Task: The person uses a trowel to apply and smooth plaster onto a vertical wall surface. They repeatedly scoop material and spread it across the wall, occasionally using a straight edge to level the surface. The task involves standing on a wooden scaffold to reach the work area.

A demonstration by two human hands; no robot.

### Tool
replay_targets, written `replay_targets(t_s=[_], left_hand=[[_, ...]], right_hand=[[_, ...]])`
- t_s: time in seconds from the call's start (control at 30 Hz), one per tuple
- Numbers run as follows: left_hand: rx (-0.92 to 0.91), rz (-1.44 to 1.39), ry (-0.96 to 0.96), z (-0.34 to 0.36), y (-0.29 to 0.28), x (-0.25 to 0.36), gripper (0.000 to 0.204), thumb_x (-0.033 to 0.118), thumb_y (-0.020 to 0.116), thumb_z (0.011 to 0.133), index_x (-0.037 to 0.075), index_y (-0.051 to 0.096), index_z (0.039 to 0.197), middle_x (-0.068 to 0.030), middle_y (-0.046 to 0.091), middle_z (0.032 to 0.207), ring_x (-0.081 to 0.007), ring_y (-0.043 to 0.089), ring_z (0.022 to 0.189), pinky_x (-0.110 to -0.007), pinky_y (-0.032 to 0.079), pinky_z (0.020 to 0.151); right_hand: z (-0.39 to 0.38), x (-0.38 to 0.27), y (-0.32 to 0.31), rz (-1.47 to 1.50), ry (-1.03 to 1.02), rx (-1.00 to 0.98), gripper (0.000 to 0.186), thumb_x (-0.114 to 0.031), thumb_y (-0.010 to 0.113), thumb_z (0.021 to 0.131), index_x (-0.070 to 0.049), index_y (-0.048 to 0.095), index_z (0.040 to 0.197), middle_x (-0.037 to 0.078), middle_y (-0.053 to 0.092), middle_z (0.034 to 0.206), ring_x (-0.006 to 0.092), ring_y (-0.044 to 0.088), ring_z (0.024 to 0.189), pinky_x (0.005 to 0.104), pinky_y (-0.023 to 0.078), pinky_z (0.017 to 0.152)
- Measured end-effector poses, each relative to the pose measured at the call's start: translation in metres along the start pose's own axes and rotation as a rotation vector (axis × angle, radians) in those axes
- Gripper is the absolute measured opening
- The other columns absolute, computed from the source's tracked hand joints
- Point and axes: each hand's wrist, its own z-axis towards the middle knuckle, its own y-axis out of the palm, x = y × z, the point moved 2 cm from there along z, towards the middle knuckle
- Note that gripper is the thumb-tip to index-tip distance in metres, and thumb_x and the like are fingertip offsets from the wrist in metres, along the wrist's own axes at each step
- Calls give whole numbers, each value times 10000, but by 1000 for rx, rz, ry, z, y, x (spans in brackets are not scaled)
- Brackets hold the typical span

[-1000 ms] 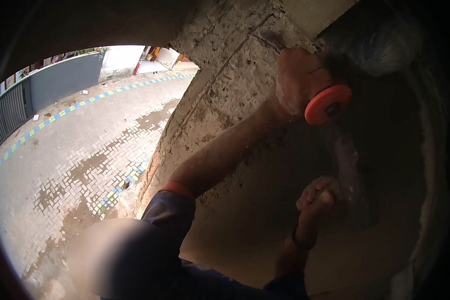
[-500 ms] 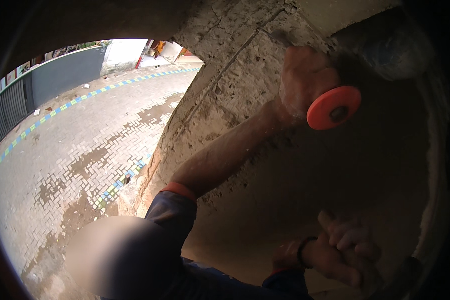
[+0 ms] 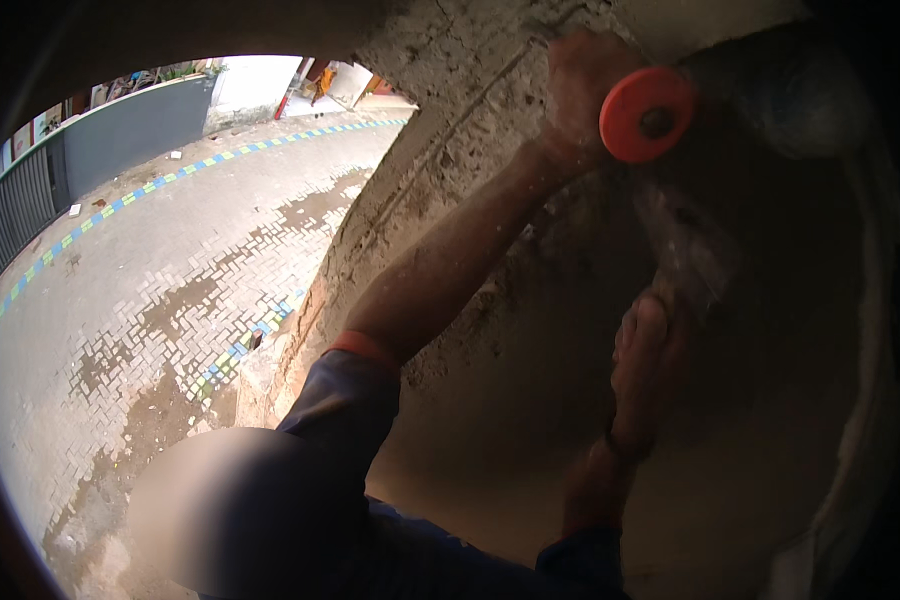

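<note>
My left hand (image 3: 580,85) is raised high against a rough grey plastered wall (image 3: 470,130) and grips a tool with a round orange handle (image 3: 645,115). The tool's grey blade (image 3: 685,250) runs down from the handle along the shadowed wall. My right hand (image 3: 645,350), with a dark band at the wrist, reaches up with straight fingers whose tips touch the lower end of the blade. It holds nothing that I can see.
The wall surface curves away to the right into deep shadow. Down to the left lies a paved brick street (image 3: 170,280) with a blue and yellow stripe (image 3: 120,200) and a grey fence (image 3: 100,140) along its far side.
My right hand dropped low with spread fingers half a second ago and has come back up to the blade. My left hand and the tool have lifted slightly higher.
</note>
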Motion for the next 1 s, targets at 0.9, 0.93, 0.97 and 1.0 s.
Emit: replay_targets(t_s=[0.9, 0.93, 0.97, 1.0], left_hand=[[-76, 67, -176, -70, -77, 82, 261, 327, 652, 640, 124, 490, 612, -12, 445, 672, -202, 445, 631, -357, 333, 630], [-59, 95, -168, -61, -84, 82, 254, 317, 654, 634, 122, 492, 613, -12, 447, 673, -201, 447, 634, -357, 333, 630], [-76, 57, -200, -67, -78, 86, 240, 302, 653, 629, 122, 495, 617, -13, 451, 677, -201, 447, 635, -357, 332, 631], [-102, 68, -203, -63, -86, 83, 227, 288, 653, 624, 122, 497, 621, -14, 456, 681, -201, 446, 637, -357, 331, 632]], right_hand=[[-91, 13, 23, 490, -492, 208, 588, -637, 415, 861, -52, 452, 811, 14, 385, 577, 93, 348, 443, 200, 307, 376], [-83, 27, 42, 483, -463, 156, 595, -648, 416, 854, -55, 446, 809, 15, 384, 577, 93, 350, 445, 201, 306, 376], [-84, 44, 45, 421, -402, 134, 602, -658, 418, 847, -58, 441, 806, 16, 383, 577, 94, 351, 447, 202, 306, 376], [-80, 41, 42, 355, -265, 42, 613, -670, 430, 832, -58, 444, 819, 19, 385, 578, 98, 353, 448, 210, 309, 376]])
